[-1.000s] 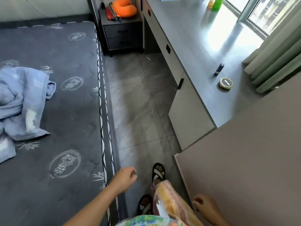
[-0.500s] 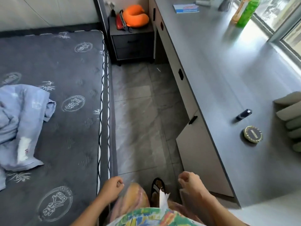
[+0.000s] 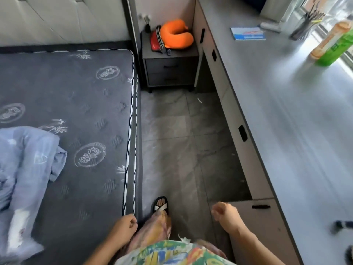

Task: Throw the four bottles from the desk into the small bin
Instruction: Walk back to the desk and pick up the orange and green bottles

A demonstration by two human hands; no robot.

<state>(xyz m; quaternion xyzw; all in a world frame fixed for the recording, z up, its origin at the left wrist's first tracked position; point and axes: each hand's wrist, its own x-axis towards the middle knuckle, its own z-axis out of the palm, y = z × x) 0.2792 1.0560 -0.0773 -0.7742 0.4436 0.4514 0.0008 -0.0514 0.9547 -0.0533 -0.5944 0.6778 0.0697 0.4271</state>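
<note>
Two bottles stand together at the far right of the long grey desk [image 3: 286, 115]: an orange-capped bottle [image 3: 328, 41] and a green bottle [image 3: 336, 50] beside it, both blurred. No other bottles and no bin are in sight. My left hand [image 3: 124, 229] hangs near the bed's edge with its fingers curled and nothing in it. My right hand [image 3: 226, 212] is a loose empty fist in front of the desk's cupboard door, far from the bottles.
A bed [image 3: 66, 131] with a blue blanket [image 3: 24, 169] fills the left. A narrow tiled aisle [image 3: 177, 146] runs ahead to a nightstand [image 3: 170, 69] carrying an orange neck pillow [image 3: 175, 34]. The desk also holds a booklet [image 3: 248, 33], a pen cup [image 3: 303, 27] and a small dark object [image 3: 343, 225].
The view has advanced down the aisle, bringing the bottles and nightstand closer. My right hand swung forward and up beside the desk; my left hand stayed low by the bed.
</note>
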